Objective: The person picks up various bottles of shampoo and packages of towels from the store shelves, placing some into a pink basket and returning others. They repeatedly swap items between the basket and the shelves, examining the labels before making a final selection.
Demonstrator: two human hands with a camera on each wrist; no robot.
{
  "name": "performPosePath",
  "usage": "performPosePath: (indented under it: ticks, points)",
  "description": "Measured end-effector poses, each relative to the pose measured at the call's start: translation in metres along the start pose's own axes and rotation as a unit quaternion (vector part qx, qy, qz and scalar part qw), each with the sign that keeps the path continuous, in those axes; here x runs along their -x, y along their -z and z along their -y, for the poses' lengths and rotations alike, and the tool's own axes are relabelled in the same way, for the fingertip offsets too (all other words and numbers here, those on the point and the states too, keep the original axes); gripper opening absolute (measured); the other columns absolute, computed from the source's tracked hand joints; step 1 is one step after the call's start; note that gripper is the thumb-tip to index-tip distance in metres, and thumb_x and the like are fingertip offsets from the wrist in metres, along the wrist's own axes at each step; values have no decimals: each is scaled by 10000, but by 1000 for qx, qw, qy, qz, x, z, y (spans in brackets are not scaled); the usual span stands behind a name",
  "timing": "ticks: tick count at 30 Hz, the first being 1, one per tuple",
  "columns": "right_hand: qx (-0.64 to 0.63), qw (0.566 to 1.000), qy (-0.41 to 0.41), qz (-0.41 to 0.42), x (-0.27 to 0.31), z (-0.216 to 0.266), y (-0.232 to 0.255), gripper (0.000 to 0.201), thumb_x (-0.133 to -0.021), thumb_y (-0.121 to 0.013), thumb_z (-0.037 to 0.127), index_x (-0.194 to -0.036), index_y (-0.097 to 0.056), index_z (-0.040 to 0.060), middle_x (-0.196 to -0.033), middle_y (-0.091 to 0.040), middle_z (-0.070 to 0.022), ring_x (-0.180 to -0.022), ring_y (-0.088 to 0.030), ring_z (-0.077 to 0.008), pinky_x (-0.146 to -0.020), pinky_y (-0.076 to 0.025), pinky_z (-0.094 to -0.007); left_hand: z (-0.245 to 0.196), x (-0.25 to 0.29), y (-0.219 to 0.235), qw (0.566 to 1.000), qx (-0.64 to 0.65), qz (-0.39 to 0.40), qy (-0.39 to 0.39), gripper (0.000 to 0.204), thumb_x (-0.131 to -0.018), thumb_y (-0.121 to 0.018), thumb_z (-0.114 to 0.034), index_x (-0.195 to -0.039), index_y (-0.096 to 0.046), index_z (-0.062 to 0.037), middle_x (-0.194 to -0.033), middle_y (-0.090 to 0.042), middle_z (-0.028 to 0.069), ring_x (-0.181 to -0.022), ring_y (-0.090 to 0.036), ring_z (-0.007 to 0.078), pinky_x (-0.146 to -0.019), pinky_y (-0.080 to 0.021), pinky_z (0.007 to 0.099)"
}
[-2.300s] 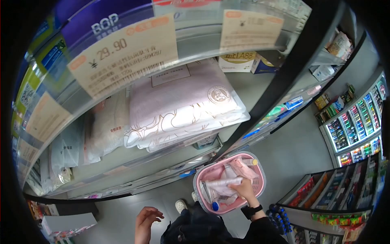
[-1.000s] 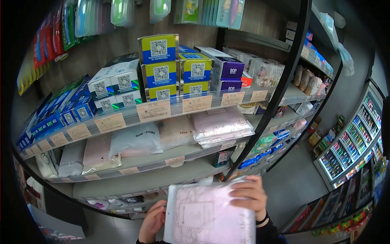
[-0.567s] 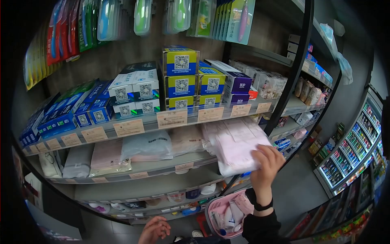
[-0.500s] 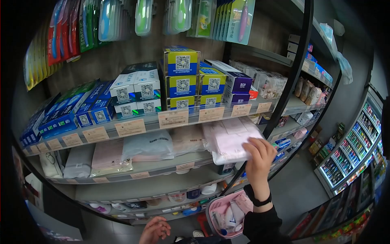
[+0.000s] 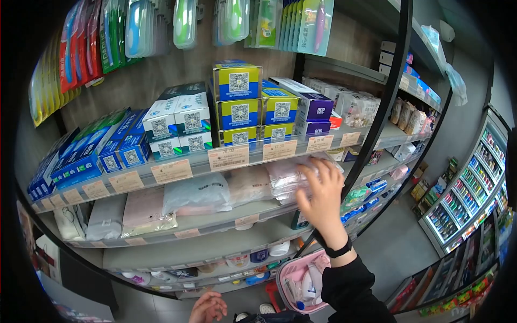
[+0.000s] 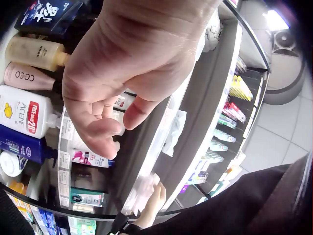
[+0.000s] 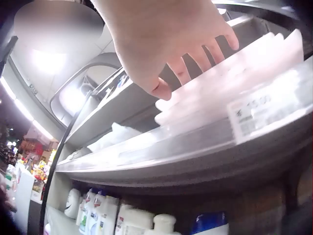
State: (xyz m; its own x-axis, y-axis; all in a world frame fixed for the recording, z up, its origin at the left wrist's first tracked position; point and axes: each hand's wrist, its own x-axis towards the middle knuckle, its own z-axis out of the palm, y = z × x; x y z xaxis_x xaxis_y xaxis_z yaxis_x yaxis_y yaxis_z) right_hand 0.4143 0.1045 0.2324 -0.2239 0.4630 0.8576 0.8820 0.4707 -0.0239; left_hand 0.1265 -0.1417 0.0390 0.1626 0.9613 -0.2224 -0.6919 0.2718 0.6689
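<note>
A stack of pink folded packs in clear wrapping point(image 5: 283, 180) lies at the right end of the middle shelf, under the price rail. My right hand point(image 5: 323, 196) reaches over its front right corner with fingers spread, gripping nothing. In the right wrist view, the fingertips of that hand point(image 7: 166, 39) come down along the pink packs point(image 7: 230, 85). My left hand point(image 5: 208, 308) hangs low before the shelves, fingers loosely curled around nothing. The left wrist view shows the same left hand point(image 6: 132, 73) in front of lower-shelf bottles.
A pink basket point(image 5: 288, 271) with packets and a blue-capped item stands on the floor below my right forearm. Other wrapped packs point(image 5: 196, 191) lie left along the shelf. Toothpaste boxes point(image 5: 237, 107) stand above; a black upright point(image 5: 377, 124) rises right of my hand.
My right hand was in the basket, then both hands held a pink pack in front. The right hand laid it on the shelf stack, pushed it back and let go; my left hand dropped lower.
</note>
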Motion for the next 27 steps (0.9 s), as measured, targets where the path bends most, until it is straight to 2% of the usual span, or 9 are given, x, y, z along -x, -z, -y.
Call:
performPosePath:
  ticks: [3,5,12,19,21,22,24,25,27]
  points:
    - [-52,998,34,17,2,20,-9,405,-774,-643,276,-1154,-611,139,-1259,-515,-118,-1233,-421,-334,-1033,-271,-536,7,-5,1,1000,-8,-19,1,262,-960,-534,-151,-1199,-525,-45,-933,-656,134,-694,-649,211,-456,-436,228]
    - [-47,996,60,54,4,24,-24,410,-793,-657,314,-1162,-600,145,-1268,-499,-101,-1259,-404,-323,-1045,-258,-553,6,-9,-3,1000,-20,-8,6,259,-961,-532,-156,-1196,-527,-46,-927,-655,128,-694,-645,206,-466,-433,227]
    - [-50,997,38,34,8,15,-34,359,-799,-663,299,-1118,-607,144,-1257,-513,-84,-1251,-416,-310,-1033,-279,-516,1,-16,-26,999,-46,-23,17,265,-962,-531,-186,-1184,-530,-43,-911,-651,107,-677,-626,186,-482,-392,219]
    - [-71,997,25,31,14,7,-24,384,-813,-657,299,-1159,-595,143,-1274,-504,-102,-1252,-411,-314,-1030,-270,-524,12,-14,-15,998,-47,-38,26,274,-956,-543,-194,-1186,-533,-45,-908,-650,104,-680,-623,191,-507,-416,240]
    - [-101,994,37,-1,27,7,-6,346,-815,-666,239,-1135,-612,117,-1242,-535,-114,-1187,-472,-322,-999,-326,-495,14,-7,-14,997,-70,-29,0,284,-957,-547,-204,-1189,-534,-41,-910,-647,107,-679,-614,188,-522,-426,258]
    - [-99,995,29,6,38,0,-2,346,-815,-666,239,-1135,-612,117,-1242,-535,-114,-1187,-472,-322,-999,-326,-495,16,-7,-12,997,-71,-30,11,284,-957,-547,-204,-1189,-534,-41,-910,-647,107,-679,-614,188,-522,-426,258]
    - [-246,969,-16,-7,66,-17,11,270,-798,-676,154,-1058,-647,86,-1140,-604,-109,-1066,-561,-312,-926,-406,-437,17,-8,-6,997,-69,-28,-12,289,-961,-543,-215,-1189,-539,-38,-921,-640,110,-677,-604,177,-523,-427,265]
    - [-249,967,-55,-24,81,-24,17,198,-781,-676,88,-977,-672,63,-1011,-657,-105,-931,-617,-298,-831,-462,-380,18,-9,-5,997,-69,-29,-1,289,-961,-543,-215,-1189,-539,-38,-921,-640,110,-677,-604,177,-523,-427,265]
    - [-244,956,-161,-18,126,-54,12,159,-794,-653,69,-945,-668,21,-932,-676,-135,-857,-639,-308,-752,-491,-377,18,-13,-2,992,-92,-89,-7,253,-920,-572,-222,-1110,-548,-57,-843,-634,98,-665,-610,203,-496,-427,270]
